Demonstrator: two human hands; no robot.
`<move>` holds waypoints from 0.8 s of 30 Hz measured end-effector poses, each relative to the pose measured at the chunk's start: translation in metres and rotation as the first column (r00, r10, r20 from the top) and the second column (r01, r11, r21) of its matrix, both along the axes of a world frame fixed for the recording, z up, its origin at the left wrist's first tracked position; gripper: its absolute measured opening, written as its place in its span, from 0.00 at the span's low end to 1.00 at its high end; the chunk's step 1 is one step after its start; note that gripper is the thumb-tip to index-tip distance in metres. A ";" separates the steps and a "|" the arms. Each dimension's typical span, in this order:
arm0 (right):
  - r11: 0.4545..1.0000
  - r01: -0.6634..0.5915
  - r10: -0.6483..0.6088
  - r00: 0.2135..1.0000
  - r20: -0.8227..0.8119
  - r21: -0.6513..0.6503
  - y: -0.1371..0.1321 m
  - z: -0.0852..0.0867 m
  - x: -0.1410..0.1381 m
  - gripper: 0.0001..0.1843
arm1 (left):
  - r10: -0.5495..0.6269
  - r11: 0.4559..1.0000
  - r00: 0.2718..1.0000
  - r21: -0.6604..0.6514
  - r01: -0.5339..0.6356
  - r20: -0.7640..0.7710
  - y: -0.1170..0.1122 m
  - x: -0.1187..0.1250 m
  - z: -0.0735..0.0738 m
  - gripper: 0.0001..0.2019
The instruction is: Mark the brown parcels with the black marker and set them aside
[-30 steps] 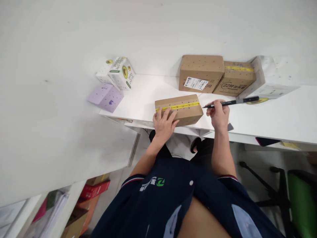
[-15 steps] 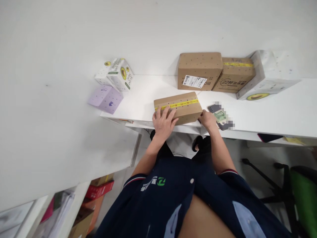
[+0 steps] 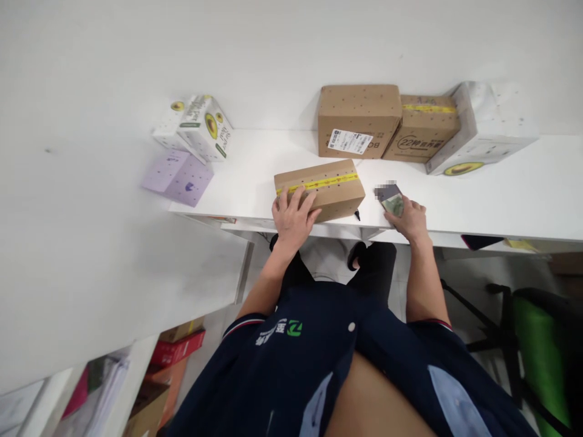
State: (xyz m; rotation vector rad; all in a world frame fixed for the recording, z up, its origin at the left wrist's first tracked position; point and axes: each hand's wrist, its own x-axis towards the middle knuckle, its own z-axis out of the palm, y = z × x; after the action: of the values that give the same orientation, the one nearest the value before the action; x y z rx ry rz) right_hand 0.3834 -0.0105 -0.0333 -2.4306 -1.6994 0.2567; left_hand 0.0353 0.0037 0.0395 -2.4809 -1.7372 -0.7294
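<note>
The white desk [image 3: 510, 203] carries a purple carton [image 3: 180, 177] and white carton [image 3: 209, 127] at left, a taped box [image 3: 325, 182] partly hiding a pen [image 3: 357, 215], and, rearward, a labelled box [image 3: 359, 120], smaller box [image 3: 421, 130] and white package [image 3: 487, 130].

White wall [image 3: 273, 48], white desk [image 3: 501, 203], green chair [image 3: 540, 352].

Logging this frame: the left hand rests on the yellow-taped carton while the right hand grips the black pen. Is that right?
Not quite: the right hand grips a dark flat item, partly pixelated, not the pen. In the head view a black pen-like tip shows beside the carton. The left hand does rest on that yellow-taped carton.
</note>
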 end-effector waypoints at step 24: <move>0.991 -0.069 -0.132 -0.689 -0.713 -0.117 -0.085 0.062 -0.146 0.36 | -0.009 0.999 0.999 0.034 0.007 0.050 0.004 -0.003 -0.009 0.22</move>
State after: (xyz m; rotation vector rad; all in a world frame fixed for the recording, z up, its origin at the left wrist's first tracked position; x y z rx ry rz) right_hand 0.2370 -0.0950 0.0287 -0.6406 -0.2629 1.9438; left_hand 0.0328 0.0075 0.0305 -2.4697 -1.7164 -0.8216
